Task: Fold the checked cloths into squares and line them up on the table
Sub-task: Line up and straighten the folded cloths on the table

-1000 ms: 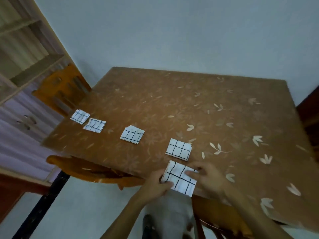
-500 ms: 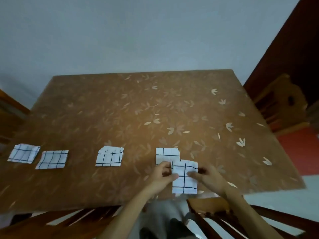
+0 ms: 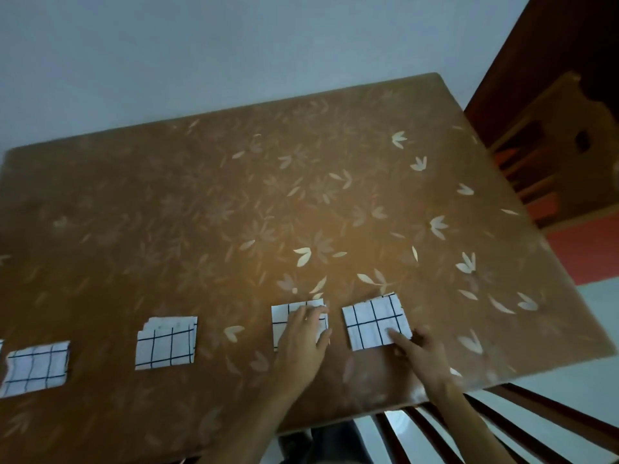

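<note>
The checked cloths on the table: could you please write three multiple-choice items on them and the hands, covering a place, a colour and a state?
1. Where lies the cloth that the right hand touches? A) on the floor B) at the right end of the row C) on a chair
2. What colour are the checked cloths? A) white with dark lines B) red with white dots C) plain green
3. How is the left hand? A) hanging at the person's side B) lifting a cloth into the air C) flat on a folded cloth
Answers: 1 B, no cloth lies to its right; 2 A, dark grids show on white; 3 C, its straight fingers lie on the second cloth from the right.
</note>
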`<state>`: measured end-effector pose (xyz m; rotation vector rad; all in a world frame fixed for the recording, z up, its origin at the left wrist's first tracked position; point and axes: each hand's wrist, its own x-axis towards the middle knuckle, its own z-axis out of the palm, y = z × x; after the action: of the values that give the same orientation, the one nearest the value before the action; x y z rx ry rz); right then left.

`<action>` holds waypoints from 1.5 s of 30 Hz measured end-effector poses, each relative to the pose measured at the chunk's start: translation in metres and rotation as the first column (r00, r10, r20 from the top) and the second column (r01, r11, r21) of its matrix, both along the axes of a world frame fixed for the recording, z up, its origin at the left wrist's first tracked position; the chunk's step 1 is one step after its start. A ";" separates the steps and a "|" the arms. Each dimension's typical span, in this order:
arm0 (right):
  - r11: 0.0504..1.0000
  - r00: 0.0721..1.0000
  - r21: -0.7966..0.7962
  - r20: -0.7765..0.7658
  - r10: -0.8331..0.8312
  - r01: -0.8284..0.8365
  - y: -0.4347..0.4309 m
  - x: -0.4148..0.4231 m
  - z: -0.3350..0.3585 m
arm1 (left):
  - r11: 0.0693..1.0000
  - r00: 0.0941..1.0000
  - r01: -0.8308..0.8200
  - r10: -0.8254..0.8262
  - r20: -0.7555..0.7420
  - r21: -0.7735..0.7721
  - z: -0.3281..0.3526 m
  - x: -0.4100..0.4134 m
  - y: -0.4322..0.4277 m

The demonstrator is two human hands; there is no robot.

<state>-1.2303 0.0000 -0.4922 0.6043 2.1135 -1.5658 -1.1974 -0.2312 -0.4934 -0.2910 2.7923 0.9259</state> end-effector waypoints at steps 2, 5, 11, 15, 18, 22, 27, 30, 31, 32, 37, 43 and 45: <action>0.999 0.999 0.043 0.033 0.022 -0.023 -0.003 -0.003 -0.012 | 0.947 0.979 0.199 -0.203 0.009 -0.253 -0.010 -0.001 -0.004; 0.995 0.997 0.078 0.050 0.058 -0.062 -0.012 -0.006 -0.028 | 0.854 0.930 0.366 -0.344 0.126 -0.370 -0.025 0.000 -0.007; 0.981 0.997 0.180 0.003 0.074 -0.073 -0.038 -0.010 -0.029 | 0.835 0.931 0.350 -0.262 0.253 -0.425 -0.034 0.000 -0.026; 0.952 0.987 0.259 0.015 0.163 -0.161 -0.043 -0.013 -0.032 | 0.852 0.939 0.343 -0.296 0.177 -0.395 -0.033 0.005 -0.026; 0.883 0.970 0.413 -0.002 0.244 -0.221 -0.046 -0.013 -0.026 | 0.828 0.903 0.429 -0.406 0.142 -0.360 -0.031 0.011 -0.011; 0.790 0.944 0.573 -0.081 0.319 -0.218 -0.041 -0.014 -0.027 | 0.757 0.839 0.542 -0.508 0.194 -0.365 -0.035 0.007 0.009; 0.798 0.927 0.542 -0.087 0.365 -0.264 -0.040 -0.022 -0.034 | 0.765 0.839 0.544 -0.500 0.216 -0.345 -0.036 -0.002 0.013; 0.795 0.924 0.535 -0.064 0.377 -0.286 -0.040 -0.023 -0.038 | 0.771 0.848 0.528 -0.496 0.185 -0.355 -0.037 -0.001 0.011; 0.792 0.923 0.536 -0.057 0.380 -0.293 -0.041 -0.022 -0.038 | 0.779 0.850 0.525 -0.498 0.171 -0.344 -0.039 0.001 0.009; 0.790 0.924 0.543 -0.068 0.377 -0.283 -0.042 -0.021 -0.038 | 0.791 0.855 0.516 -0.497 0.146 -0.330 -0.040 0.003 0.008; 0.754 0.852 0.606 -0.230 0.471 -0.253 -0.061 -0.015 -0.028 | 0.944 0.970 0.217 -0.237 -0.054 -0.248 -0.034 0.015 -0.008; 0.735 0.744 0.289 -0.100 0.660 -0.613 -0.127 -0.007 -0.013 | 0.917 0.933 -0.357 0.359 -0.021 -0.176 -0.027 0.032 -0.052; 0.727 0.739 0.271 -0.074 0.669 -0.631 -0.144 -0.004 -0.013 | 0.907 0.907 -0.411 0.416 0.058 -0.088 -0.031 0.039 -0.060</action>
<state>-1.2347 -0.1435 -0.5049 -0.2330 2.2860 -0.9952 -1.1585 -0.2909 -0.5243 -0.9410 2.7456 0.8668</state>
